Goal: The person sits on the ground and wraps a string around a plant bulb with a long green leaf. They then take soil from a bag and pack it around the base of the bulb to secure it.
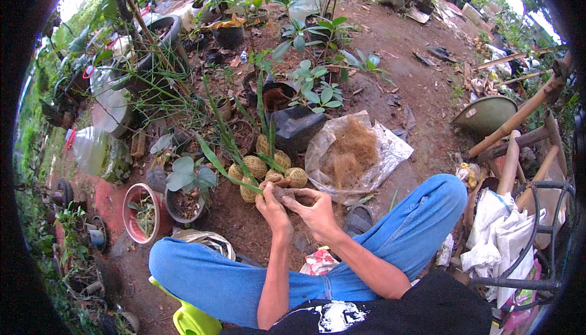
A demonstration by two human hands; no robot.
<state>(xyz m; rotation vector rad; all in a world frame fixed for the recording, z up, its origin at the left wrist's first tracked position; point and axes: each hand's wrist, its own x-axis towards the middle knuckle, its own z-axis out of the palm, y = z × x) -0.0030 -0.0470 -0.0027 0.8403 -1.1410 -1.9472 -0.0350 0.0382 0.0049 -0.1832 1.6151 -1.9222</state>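
Note:
My left hand [274, 210] and my right hand [317, 210] meet in front of me, fingers closed around a dark clump of soil [284, 192]. A long, narrow green leaf [215, 159] runs up and left from the clump; its base is hidden by my fingers. Just beyond my hands sit several twine-wrapped plant balls [254, 166], some with upright strap-like leaves [260, 101]. To their right, an opened clear plastic bag [393, 148] holds loose brown fibre [350, 149], which looks like coconut coir.
Potted plants stand at left, including a pink-rimmed pot [126, 216] and a dark pot [185, 207]. A black plastic bag [297, 129] lies behind the balls. At right are wooden tool handles [508, 163], white sacks [496, 234] and a black metal frame [533, 232]. A sandal [359, 220] shows below.

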